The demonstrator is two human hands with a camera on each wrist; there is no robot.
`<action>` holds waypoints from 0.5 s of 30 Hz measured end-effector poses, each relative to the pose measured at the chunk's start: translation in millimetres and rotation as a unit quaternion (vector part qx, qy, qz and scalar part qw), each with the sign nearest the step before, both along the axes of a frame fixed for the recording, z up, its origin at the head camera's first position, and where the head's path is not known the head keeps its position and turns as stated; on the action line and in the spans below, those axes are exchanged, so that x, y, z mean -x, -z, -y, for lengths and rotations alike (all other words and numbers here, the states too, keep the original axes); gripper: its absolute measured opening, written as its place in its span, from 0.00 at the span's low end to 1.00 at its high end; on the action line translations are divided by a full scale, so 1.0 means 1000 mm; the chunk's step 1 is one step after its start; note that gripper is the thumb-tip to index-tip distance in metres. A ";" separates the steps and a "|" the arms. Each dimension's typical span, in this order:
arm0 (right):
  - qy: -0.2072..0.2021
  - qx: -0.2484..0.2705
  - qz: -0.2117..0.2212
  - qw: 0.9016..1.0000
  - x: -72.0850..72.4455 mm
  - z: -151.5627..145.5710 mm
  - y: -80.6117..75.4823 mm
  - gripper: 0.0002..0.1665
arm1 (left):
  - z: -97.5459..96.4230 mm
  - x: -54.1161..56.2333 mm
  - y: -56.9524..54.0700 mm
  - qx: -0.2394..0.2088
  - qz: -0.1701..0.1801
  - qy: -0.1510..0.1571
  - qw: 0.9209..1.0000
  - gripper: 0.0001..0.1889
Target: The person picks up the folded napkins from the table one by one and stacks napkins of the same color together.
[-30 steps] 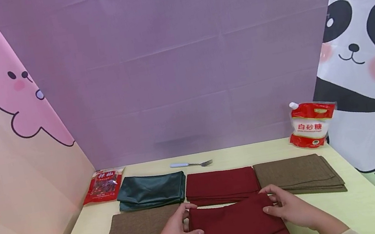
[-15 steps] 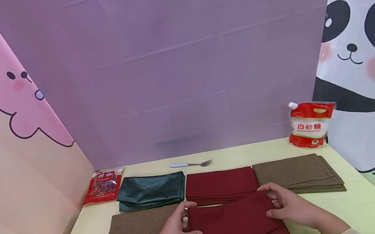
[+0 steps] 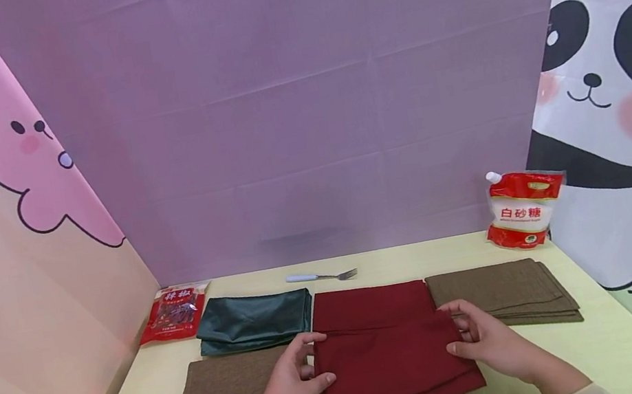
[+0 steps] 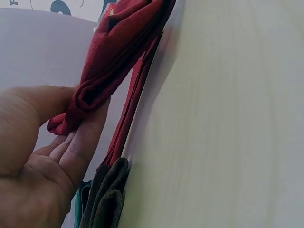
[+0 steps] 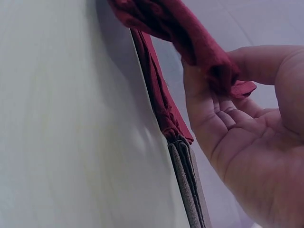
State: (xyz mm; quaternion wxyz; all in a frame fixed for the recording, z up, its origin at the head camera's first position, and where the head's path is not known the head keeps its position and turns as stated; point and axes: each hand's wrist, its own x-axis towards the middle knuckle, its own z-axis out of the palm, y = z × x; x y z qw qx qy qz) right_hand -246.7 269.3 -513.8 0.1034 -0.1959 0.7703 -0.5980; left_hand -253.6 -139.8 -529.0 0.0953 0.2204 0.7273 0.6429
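You pinch the folded red cloth [image 3: 398, 368] at both ends: your left hand [image 3: 288, 386] has its left edge between thumb and fingers, your right hand [image 3: 492, 340] its right edge. The wrist views show it raised off the table [image 3: 576, 366]. Just beyond your grip lies a second red stack [image 3: 372, 305], its near edge hidden by the cloth. Left of your left hand is a brown stack [image 3: 231, 385], with a dark green stack [image 3: 253, 319] behind it; another brown stack [image 3: 498, 292] lies beyond your right hand. Far past that hand stands a red-and-white pouch [image 3: 524, 211] reading 白砂糖, the line beneath too small to read. Far beyond your left hand, a red packet [image 3: 175, 312] reads 辣椒; its finer print is illegible. A fork [image 3: 322, 277] lies beyond the second red stack.
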 end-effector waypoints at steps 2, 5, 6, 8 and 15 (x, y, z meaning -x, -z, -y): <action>-0.003 0.013 -0.002 1.000 0.000 0.000 0.000 0.39 | 0.000 0.000 0.000 -0.003 -0.005 -0.009 1.000 0.29; 0.001 0.026 -0.008 1.000 -0.001 0.002 0.000 0.39 | -0.001 0.000 0.001 -0.005 -0.007 -0.022 1.000 0.27; 0.005 0.027 -0.011 1.000 -0.001 0.002 0.000 0.39 | -0.001 0.000 0.001 -0.004 -0.007 -0.027 1.000 0.27; 0.014 0.030 -0.020 0.999 -0.001 0.004 -0.001 0.38 | -0.002 0.001 0.002 -0.003 -0.004 -0.034 0.999 0.27; 0.037 0.043 -0.029 0.998 -0.001 0.007 -0.003 0.37 | -0.003 0.000 0.000 0.000 -0.004 -0.041 0.999 0.30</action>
